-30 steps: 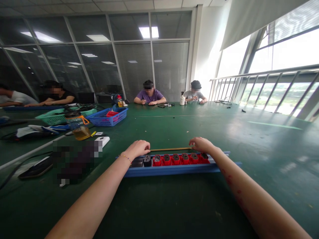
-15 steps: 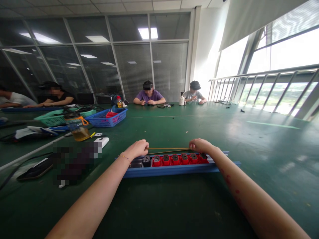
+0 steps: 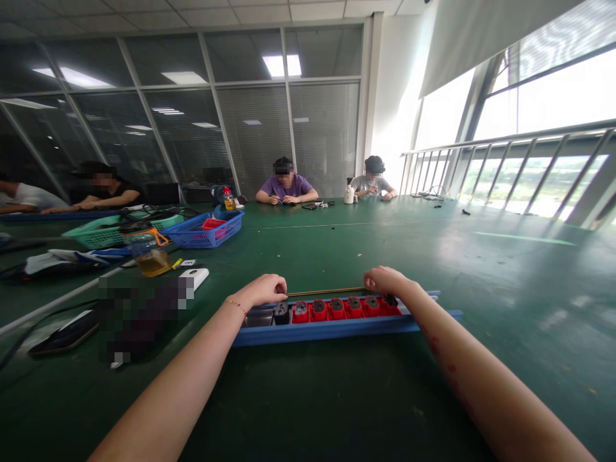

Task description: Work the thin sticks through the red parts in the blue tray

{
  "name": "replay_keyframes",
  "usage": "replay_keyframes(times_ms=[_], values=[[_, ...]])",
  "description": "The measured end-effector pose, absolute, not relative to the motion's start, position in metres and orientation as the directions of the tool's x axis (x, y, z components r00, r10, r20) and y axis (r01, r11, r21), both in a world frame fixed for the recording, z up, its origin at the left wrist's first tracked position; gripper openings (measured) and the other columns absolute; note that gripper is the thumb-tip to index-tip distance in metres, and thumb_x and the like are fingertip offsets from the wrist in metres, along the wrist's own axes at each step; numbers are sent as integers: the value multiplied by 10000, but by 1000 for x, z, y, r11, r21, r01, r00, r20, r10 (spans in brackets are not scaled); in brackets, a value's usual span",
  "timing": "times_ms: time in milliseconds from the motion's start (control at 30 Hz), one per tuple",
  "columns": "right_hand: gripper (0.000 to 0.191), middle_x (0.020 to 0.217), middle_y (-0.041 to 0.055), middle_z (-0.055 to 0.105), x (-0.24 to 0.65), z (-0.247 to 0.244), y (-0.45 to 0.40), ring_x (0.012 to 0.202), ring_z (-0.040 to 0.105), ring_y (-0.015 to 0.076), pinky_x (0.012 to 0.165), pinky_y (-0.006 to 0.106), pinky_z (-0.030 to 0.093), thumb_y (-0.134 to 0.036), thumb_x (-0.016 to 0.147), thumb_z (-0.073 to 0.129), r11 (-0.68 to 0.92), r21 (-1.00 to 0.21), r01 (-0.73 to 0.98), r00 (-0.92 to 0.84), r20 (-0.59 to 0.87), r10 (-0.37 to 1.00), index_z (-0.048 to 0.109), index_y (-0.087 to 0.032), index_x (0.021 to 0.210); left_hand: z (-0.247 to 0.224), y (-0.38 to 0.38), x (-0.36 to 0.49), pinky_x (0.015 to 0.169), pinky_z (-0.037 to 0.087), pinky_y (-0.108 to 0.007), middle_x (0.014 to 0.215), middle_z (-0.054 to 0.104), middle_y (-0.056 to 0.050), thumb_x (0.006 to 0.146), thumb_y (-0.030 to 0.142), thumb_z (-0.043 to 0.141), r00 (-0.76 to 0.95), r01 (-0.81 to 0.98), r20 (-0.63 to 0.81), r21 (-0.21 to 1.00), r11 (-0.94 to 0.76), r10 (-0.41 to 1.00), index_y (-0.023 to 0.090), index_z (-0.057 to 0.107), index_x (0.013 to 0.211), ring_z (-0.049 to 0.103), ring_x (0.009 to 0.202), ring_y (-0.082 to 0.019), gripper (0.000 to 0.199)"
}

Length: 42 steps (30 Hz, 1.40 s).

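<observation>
A thin yellowish cord [image 3: 327,292] runs taut between my two hands, just behind the far edge of a long blue tray [image 3: 327,332]. My left hand [image 3: 268,289] pinches its left end above the tray's left part. At the other end, my right hand [image 3: 382,280] has closed fingers on the cord. Several red blocks with dark tops [image 3: 336,309] stand in a row in the tray, with one black block [image 3: 282,313] at their left. The fingertips of my right hand are partly hidden.
To the left lie a white-ended blurred object [image 3: 195,280], a phone [image 3: 62,332], a jar of amber liquid [image 3: 153,260], a blue basket [image 3: 206,232] and a green basket [image 3: 103,232]. People sit at the far and left sides of the green table [image 3: 409,244].
The cord strands, apart at the left before, now lie close together. My left hand has dipped slightly at its fingertips. The whole view has shifted a little.
</observation>
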State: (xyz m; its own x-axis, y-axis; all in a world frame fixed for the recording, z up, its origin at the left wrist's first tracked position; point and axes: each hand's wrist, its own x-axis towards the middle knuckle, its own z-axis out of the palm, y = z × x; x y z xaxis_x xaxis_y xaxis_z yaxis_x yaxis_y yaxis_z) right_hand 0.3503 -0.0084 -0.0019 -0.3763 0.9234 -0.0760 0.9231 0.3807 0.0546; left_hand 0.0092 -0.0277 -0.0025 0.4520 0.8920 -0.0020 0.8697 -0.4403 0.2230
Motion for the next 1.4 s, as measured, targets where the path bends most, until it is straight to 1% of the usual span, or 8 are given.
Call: replay_keyframes(times_ms=[233, 500, 600, 667, 767, 1067, 1233, 1400], values=[[225, 847, 39, 667, 350, -5, -4, 760, 607, 203, 589, 239, 411, -165, 618, 559, 405, 16, 914, -402, -75, 912, 646, -231, 815, -5, -24, 12, 558, 366, -180, 720, 626, 27, 592, 100, 509, 428, 898, -7, 118, -424, 904, 219, 597, 750, 557, 654, -106, 217], [160, 775, 15, 634, 359, 1, -8, 698, 563, 155, 587, 217, 393, -182, 632, 541, 432, -124, 893, -434, 8, 901, 621, -199, 770, 2, -32, 13, 574, 378, -222, 733, 600, -9, 619, 175, 487, 397, 905, 109, 119, -409, 911, 197, 583, 677, 541, 655, -136, 114], [200, 758, 7, 589, 369, 18, -15, 668, 525, 128, 580, 210, 392, -227, 729, 451, 441, -268, 857, -426, 115, 897, 572, -180, 880, 19, -39, 14, 614, 391, -230, 751, 603, -13, 677, 219, 444, 364, 877, 234, 240, -416, 902, 189, 585, 731, 542, 680, -140, 155], [209, 684, -13, 535, 375, 32, -24, 609, 484, 114, 544, 208, 375, -275, 768, 421, 461, -480, 746, -412, 212, 886, 541, -169, 903, 34, -48, 16, 630, 395, -224, 791, 614, -7, 720, 263, 413, 356, 817, 297, 360, -450, 886, 191, 582, 814, 548, 702, -136, 207], [207, 583, -51, 440, 380, 48, -41, 526, 404, 92, 496, 205, 325, -346, 754, 485, 471, -626, 621, -427, 234, 873, 542, -172, 851, 53, -65, 21, 586, 381, -227, 738, 611, -3, 733, 332, 424, 348, 802, 279, 406, -438, 895, 188, 596, 876, 533, 640, -134, 265], [441, 666, -9, 507, 382, 41, -91, 585, 433, 107, 538, 222, 362, -592, 721, 474, 298, -808, 508, -348, 124, 929, 567, -173, 825, 52, -111, 24, 572, 383, -218, 749, 615, -8, 738, 514, 442, 334, 730, 138, 587, -348, 932, 188, 605, 901, 538, 663, -145, 399], [380, 647, -16, 507, 384, 37, -99, 562, 427, 96, 501, 205, 341, -551, 693, 552, 300, -843, 446, -302, 173, 937, 550, -181, 780, 42, -117, 17, 579, 375, -214, 693, 616, 0, 714, 551, 459, 248, 731, 76, 639, -238, 966, 185, 626, 760, 538, 662, -153, 405], [374, 554, -42, 460, 385, 24, -96, 485, 390, 76, 418, 191, 282, -541, 673, 576, 209, -884, 419, -256, 106, 961, 524, -179, 754, 37, -117, 12, 597, 388, -216, 716, 594, -9, 689, 531, 507, 220, 626, 55, 758, -184, 974, 171, 614, 834, 522, 683, -144, 402]])
